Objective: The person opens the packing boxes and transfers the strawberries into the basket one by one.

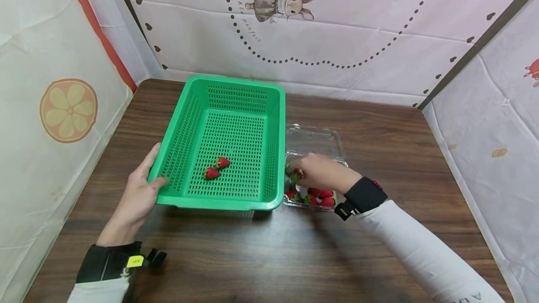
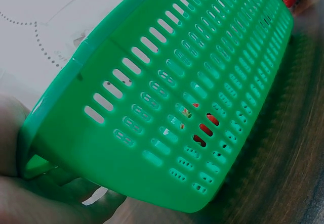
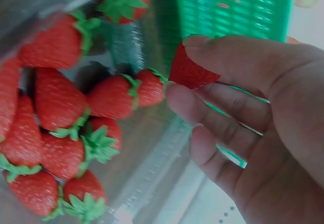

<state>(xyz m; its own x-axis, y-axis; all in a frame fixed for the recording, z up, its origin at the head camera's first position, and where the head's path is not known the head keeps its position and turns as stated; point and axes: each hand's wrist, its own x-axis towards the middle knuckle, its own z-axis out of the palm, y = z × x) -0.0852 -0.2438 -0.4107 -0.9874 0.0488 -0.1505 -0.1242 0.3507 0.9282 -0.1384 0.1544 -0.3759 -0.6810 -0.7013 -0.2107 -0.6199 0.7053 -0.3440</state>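
Note:
My left hand (image 1: pixel 141 191) grips the near left rim of a green perforated plastic basket (image 1: pixel 280 144), its thumb over the edge. Two red strawberries lie on the basket floor, one strawberry (image 1: pixel 212 173) just nearer than the other strawberry (image 1: pixel 222 162). Over a clear plastic box to the right of the basket, my right hand (image 1: pixel 322 172) pinches a strawberry (image 3: pixel 191 71) between thumb and fingertips. Several more strawberries (image 3: pixel 58 100) with green leaves lie in that box. From above, the right hand covers part of the box.
The box's clear lid (image 1: pixel 313 141) is folded back toward the far side. Brown wood-grain table (image 1: pixel 379 153) surrounds basket and box. Printed pale cloths (image 1: pixel 358 22) hang along the back and both sides.

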